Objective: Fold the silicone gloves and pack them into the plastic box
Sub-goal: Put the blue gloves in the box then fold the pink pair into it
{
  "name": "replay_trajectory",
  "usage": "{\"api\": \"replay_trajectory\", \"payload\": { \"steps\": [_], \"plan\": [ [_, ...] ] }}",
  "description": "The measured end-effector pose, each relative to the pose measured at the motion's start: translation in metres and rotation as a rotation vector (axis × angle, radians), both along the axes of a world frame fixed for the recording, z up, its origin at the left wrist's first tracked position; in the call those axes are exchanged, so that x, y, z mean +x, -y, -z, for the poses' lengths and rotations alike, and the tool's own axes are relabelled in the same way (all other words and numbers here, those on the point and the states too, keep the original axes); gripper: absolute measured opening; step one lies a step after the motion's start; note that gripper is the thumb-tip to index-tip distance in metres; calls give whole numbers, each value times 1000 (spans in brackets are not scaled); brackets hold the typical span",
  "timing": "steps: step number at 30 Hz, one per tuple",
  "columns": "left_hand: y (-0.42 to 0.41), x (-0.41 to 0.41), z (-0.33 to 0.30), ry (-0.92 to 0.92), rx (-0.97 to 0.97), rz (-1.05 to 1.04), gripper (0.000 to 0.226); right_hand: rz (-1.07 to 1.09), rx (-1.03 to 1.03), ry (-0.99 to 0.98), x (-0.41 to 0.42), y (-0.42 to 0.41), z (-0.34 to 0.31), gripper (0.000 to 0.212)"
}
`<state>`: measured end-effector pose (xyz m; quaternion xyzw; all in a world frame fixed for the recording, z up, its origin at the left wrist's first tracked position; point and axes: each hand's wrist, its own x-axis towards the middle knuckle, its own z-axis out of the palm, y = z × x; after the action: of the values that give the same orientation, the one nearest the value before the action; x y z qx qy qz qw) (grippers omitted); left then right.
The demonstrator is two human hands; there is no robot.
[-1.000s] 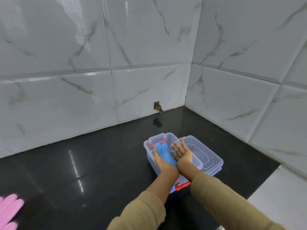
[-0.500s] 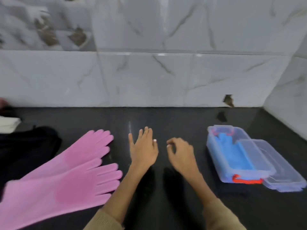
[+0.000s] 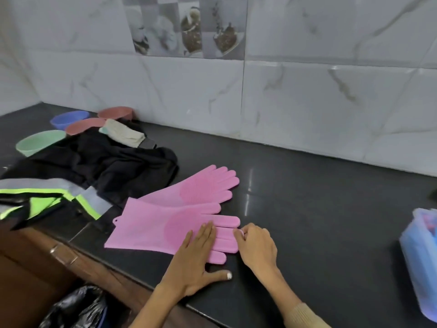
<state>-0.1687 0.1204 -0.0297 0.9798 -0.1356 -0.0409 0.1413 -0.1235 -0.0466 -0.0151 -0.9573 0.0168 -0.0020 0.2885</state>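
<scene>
Left hand (image 3: 196, 261) lies flat, fingers spread, on ribbed pink silicone glove (image 3: 165, 230); right hand (image 3: 256, 245) pinches its fingertip.

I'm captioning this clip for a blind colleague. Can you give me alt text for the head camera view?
A person's left hand lies flat on the nearer of two pink silicone gloves on a black counter, while the right hand pinches that glove's fingertips. A plastic box sits at the right edge, dark clothing and coloured bowls at the left.
</scene>
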Motion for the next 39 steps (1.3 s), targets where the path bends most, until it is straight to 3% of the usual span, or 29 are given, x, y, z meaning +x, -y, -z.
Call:
{"api": "replay_trajectory", "payload": {
  "steps": [7, 16, 23, 30, 34, 39],
  "plan": [
    [31, 7, 0, 52, 57, 38, 60, 71, -36, -7, 3, 15, -2, 30],
    [142, 26, -13, -23, -19, 116, 56, 337, 159, -41, 13, 103, -3, 17],
    [229, 50, -22, -36, 172, 272, 62, 384, 202, -113, 46, 176, -17, 16],
    [261, 93, -32, -145, -106, 330, 53, 431, 74, -141, 91, 209, -22, 21],
    [268, 117, -29, -192, -170, 419, 53, 451, -56, -102, 120, 217, -23, 26],
    [284, 144, -24, -45, -143, 522, 45, 371, -279, -3, 158, 223, -22, 18]
  ]
}}
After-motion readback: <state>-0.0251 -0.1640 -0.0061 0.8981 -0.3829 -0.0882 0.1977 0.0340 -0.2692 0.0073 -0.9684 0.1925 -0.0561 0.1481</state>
